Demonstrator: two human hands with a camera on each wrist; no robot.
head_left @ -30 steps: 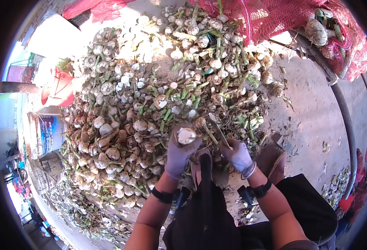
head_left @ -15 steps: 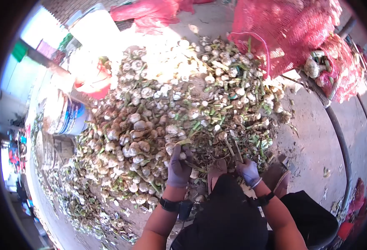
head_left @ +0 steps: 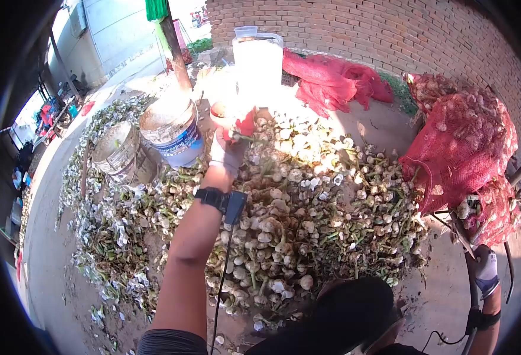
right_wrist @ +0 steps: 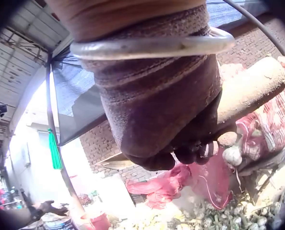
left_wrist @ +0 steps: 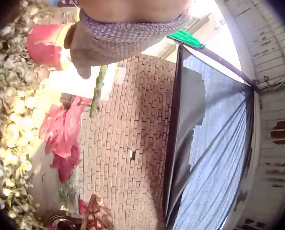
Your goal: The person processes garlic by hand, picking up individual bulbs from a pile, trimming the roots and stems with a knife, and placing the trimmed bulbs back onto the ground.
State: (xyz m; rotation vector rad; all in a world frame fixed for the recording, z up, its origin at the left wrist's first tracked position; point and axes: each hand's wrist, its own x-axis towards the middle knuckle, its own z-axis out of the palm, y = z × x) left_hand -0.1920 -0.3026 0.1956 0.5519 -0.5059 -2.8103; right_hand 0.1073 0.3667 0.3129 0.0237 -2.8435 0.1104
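My gloved left hand is stretched out by the red bucket, its fingers looking extended. Beside those fingers a green stem shows in the left wrist view; whether they touch it is unclear. The right wrist view also catches the left hand with loosely spread fingers. At the far right, my gloved right hand curls round the thick pale handle of a knife, whose blade sticks out past the fist. Below and between the hands lies a wide heap of garlic.
Two used pails, one with a blue label and one dirty grey, stand left of the red bucket. Red mesh sacks fill the right side, near dark poles. Behind are a white container, red netting and a brick wall.
The head view has lifted and turned left. My left hand has gone from the heap to the red bucket and no longer grips a bulb. The right hand has moved away to the right.
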